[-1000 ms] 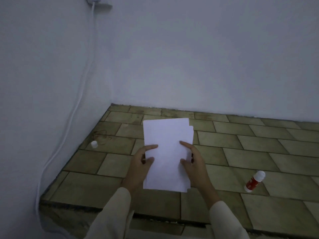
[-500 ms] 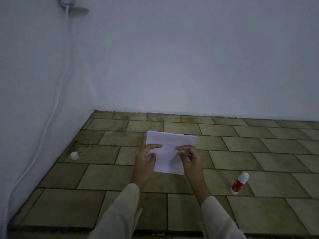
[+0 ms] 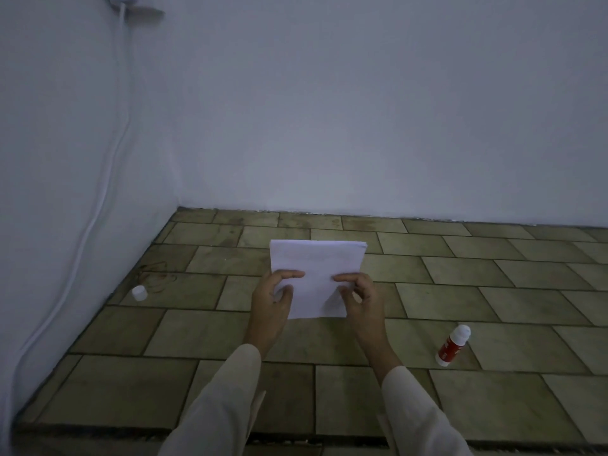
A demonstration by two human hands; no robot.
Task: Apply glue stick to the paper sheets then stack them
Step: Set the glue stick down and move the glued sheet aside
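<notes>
At the middle of the tiled table [image 3: 493, 284], I hold the paper sheets [image 3: 317, 268] as one bundle. My left hand [image 3: 268, 299] and right hand [image 3: 362, 297] pinch its near corners, thumbs on top. The glue stick [image 3: 453, 345] lies well to the right of the sheets, in neither hand, and a small white cap [image 3: 139, 292] sits far to their left. I cannot see glue on any sheet, so I judge gluing and stacking remain. The stick's red label is too small to read.

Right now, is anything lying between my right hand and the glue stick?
Nothing visible does. Only the tiled surface shows between the right hand, which holds the paper sheets, and the glue stick lying to its right, nearer you.
</notes>
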